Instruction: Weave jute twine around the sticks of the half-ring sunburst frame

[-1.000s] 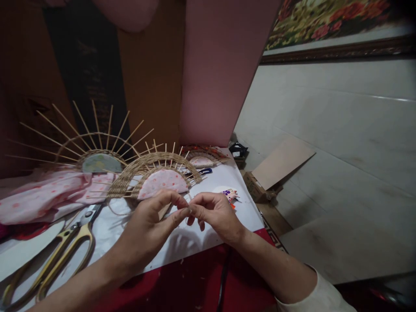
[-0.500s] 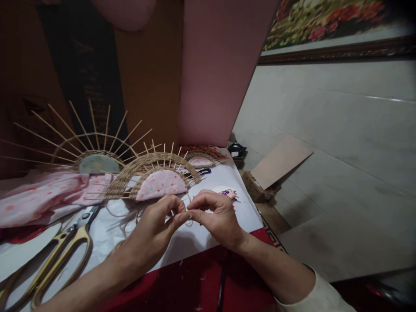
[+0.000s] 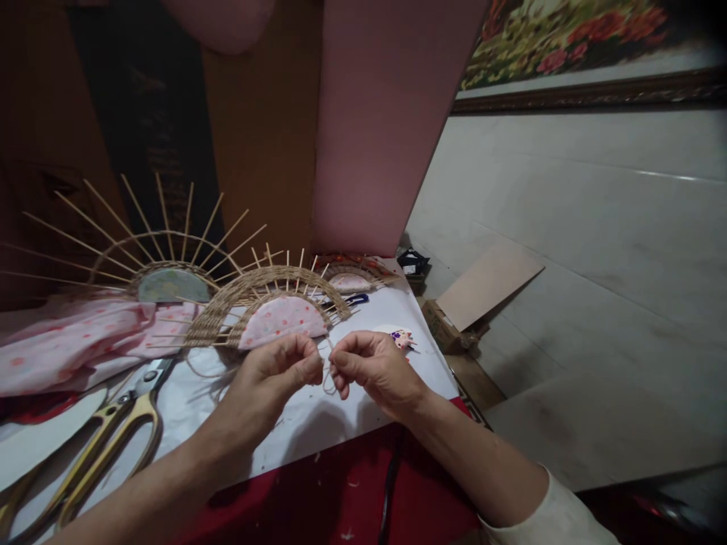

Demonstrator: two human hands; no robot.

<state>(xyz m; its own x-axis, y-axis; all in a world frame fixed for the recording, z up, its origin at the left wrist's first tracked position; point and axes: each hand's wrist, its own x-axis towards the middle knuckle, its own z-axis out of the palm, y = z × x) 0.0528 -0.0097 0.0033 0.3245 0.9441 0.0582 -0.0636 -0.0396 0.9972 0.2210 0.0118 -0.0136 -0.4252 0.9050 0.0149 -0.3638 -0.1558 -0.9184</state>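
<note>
My left hand [image 3: 289,367] and my right hand [image 3: 369,367] are close together above the white sheet, thumbs and fingertips pinched. A thin strand of twine [image 3: 329,378] hangs in a small loop between them, and both pinches appear to be on it. Just behind my hands lies a woven half-round fan [image 3: 273,276] with thin sticks poking out and a pink dotted cloth half-circle [image 3: 284,319] at its centre. Further left stands a second fan frame [image 3: 170,242] with long bare sticks and a pale green half-circle.
Large yellow-handled scissors [image 3: 113,439] lie at left beside pink dotted cloth [image 3: 73,344]. A third half-round fan [image 3: 352,278], dark blue-handled scissors [image 3: 357,300] and small purple-patterned pieces [image 3: 402,337] are at the back. Red cloth [image 3: 318,492] edges the table; a cardboard sheet [image 3: 488,284] leans beyond.
My fingertips were touching and are now slightly apart, with the twine loop showing between them. My right hand's fingers have curled downward. The fans and scissors stay in place.
</note>
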